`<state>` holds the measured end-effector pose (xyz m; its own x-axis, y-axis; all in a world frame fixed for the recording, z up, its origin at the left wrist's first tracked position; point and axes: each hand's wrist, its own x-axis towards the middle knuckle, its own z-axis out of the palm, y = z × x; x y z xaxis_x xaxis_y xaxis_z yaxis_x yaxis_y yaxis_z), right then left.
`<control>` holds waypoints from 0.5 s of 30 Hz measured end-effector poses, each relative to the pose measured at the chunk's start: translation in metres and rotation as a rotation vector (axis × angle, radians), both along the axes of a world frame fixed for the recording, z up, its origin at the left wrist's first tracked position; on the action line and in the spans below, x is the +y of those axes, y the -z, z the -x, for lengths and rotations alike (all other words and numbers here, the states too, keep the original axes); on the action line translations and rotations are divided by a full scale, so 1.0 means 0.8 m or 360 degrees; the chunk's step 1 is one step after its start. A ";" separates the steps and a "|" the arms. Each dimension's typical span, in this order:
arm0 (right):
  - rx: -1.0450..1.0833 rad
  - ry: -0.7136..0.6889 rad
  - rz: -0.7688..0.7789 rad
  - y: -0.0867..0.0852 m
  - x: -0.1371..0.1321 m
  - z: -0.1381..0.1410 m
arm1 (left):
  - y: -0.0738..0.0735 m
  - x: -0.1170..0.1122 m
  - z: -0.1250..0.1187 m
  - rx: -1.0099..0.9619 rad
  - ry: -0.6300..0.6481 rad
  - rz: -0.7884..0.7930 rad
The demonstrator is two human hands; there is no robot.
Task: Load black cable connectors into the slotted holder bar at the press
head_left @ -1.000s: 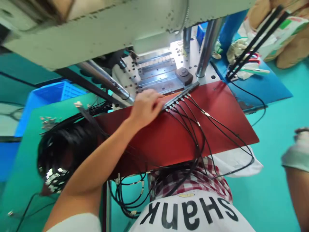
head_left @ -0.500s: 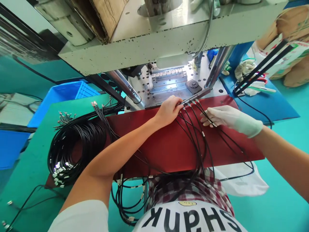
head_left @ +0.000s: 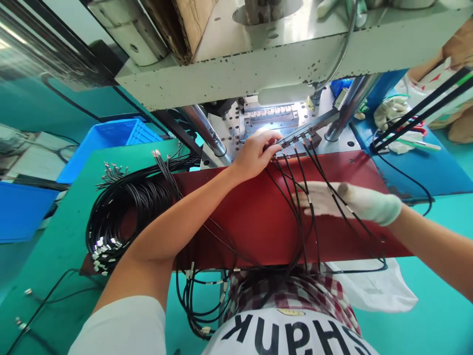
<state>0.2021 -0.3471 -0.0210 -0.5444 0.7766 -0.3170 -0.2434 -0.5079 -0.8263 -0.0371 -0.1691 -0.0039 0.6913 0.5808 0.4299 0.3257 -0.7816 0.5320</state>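
Note:
My bare left hand (head_left: 255, 155) pinches the left end of a long metal fixture bar (head_left: 320, 123), which slants up to the right in front of the press opening. Several black cables (head_left: 298, 213) have their ends in the bar and trail down over the red board (head_left: 246, 231) towards my lap. My right hand (head_left: 328, 199), in a white glove, is below the bar with fingers stretched out to the left. It lies among the cables, some of which cross in front of it; nothing shows gripped in it.
A coil of black cables (head_left: 96, 217) lies on the green table at the left. The press's steel posts (head_left: 345, 108) flank a lit metal mould (head_left: 271, 116). Blue bins (head_left: 111, 148) stand at far left; gloves (head_left: 391, 111) and tools lie on the blue surface at right.
The bar has risen at its right end, away from the board, still in my left hand. My right hand has lowered, let go of the cables and straightened its fingers. The view has shifted slightly.

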 end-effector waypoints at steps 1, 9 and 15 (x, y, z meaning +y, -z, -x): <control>0.0205 -0.0111 0.0103 0.001 -0.003 0.016 | -0.001 0.004 0.001 0.0013 -0.0014 -0.0016; 0.0438 0.0028 0.0340 -0.001 0.036 0.082 | 0.013 0.087 -0.012 0.0177 0.0012 -0.0239; 0.0446 0.0185 0.0286 -0.001 0.143 0.092 | 0.043 0.201 -0.039 0.0131 -0.0109 -0.0281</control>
<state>0.1281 -0.2325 -0.0200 -0.5409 0.7839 -0.3048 -0.5128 -0.5946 -0.6192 -0.0056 -0.0083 -0.0380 0.6898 0.5482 0.4730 0.4180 -0.8349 0.3581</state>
